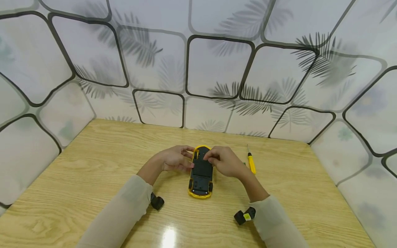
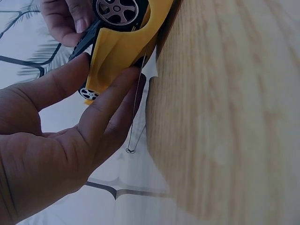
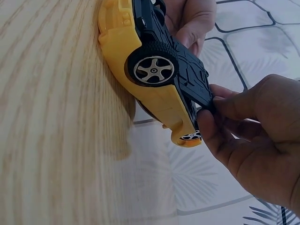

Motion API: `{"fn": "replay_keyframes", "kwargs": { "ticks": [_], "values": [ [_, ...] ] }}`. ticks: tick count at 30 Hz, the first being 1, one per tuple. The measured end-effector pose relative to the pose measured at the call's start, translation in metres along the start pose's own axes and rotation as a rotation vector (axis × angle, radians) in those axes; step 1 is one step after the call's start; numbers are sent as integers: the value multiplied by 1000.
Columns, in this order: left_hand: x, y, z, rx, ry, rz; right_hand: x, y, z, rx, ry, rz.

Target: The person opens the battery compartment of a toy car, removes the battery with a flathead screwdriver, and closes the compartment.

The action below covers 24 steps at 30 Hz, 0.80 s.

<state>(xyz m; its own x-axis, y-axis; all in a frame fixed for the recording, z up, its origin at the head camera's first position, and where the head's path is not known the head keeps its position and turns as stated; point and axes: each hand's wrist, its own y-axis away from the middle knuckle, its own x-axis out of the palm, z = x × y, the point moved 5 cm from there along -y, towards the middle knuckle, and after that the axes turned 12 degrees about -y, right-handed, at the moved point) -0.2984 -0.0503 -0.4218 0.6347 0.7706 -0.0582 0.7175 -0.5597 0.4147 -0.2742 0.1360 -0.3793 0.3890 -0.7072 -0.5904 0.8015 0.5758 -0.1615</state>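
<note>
A yellow toy car (image 1: 200, 194) lies upside down on the table, its black underside facing up. My left hand (image 1: 176, 158) holds the car's left side between thumb and fingers; in the left wrist view, the thumb (image 2: 56, 84) is at the underside's edge and the fingers are along the yellow body. With thumb and fingertips, my right hand (image 1: 226, 161) pinches the edge of a flat black cover (image 3: 199, 91) on the underside. That cover stands tilted up from the chassis in the right wrist view. A thin wire (image 2: 136, 105) hangs beside the car in the left wrist view.
To the right of my right hand lies a screwdriver (image 1: 252, 164) with a yellow handle. A small green piece (image 1: 244, 163), mostly hidden, is beside my right wrist. The wooden table (image 1: 93, 193) meets patterned walls (image 1: 214, 113) at the back and sides.
</note>
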Motion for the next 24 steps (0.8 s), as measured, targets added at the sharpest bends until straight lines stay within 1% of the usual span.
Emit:
{"fn": "replay_keyframes", "kwargs": {
  "ticks": [14, 18, 24],
  "values": [
    [0, -1, 1, 2, -11, 4, 4, -1, -3, 69, 23, 37],
    [-1, 0, 0, 3, -11, 7, 4, 0, -2, 78, 37, 40],
    [-2, -1, 1, -9, -8, -2, 5, -2, -2, 65, 60, 48]
  ]
}}
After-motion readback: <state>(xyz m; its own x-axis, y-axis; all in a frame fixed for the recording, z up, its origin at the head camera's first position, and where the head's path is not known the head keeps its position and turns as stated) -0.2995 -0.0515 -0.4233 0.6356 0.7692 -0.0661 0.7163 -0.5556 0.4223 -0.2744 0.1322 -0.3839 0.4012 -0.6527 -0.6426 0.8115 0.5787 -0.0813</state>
